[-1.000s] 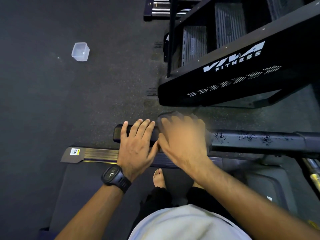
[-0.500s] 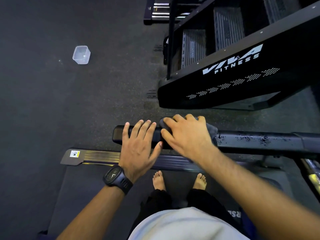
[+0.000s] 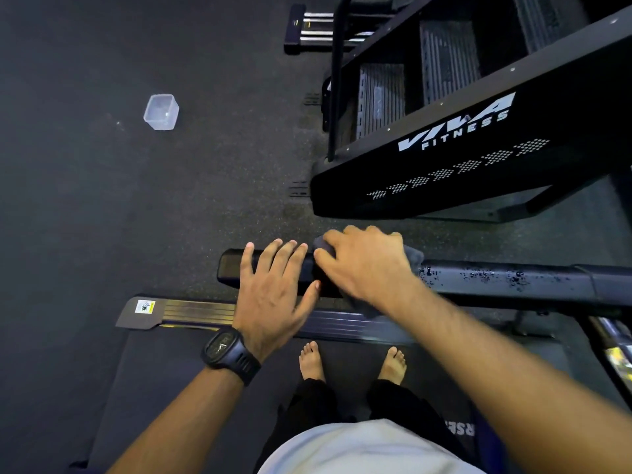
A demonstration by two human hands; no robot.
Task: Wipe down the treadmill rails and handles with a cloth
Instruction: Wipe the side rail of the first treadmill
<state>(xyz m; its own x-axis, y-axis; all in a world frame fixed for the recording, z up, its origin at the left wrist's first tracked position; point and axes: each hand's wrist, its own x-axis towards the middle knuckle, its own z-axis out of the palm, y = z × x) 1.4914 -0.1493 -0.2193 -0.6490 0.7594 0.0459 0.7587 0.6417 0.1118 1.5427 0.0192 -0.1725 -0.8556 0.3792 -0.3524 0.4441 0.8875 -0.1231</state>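
Floor (image 3: 102, 217): dark speckled rubber, running out to the left and far edges.
Clear tub (image 3: 161, 112): alone at far left, well apart from the machines.
Stair machine (image 3: 455, 159): black, "VIVA FITNESS" lettering, planted far right.
Treadmill (image 3: 191, 311): base along the near edge.
Rack (image 3: 318, 29): chrome bars, far edge.

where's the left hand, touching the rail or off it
Touching. The head view shows the left hand lying flat on the rail, fingers spread over its top.
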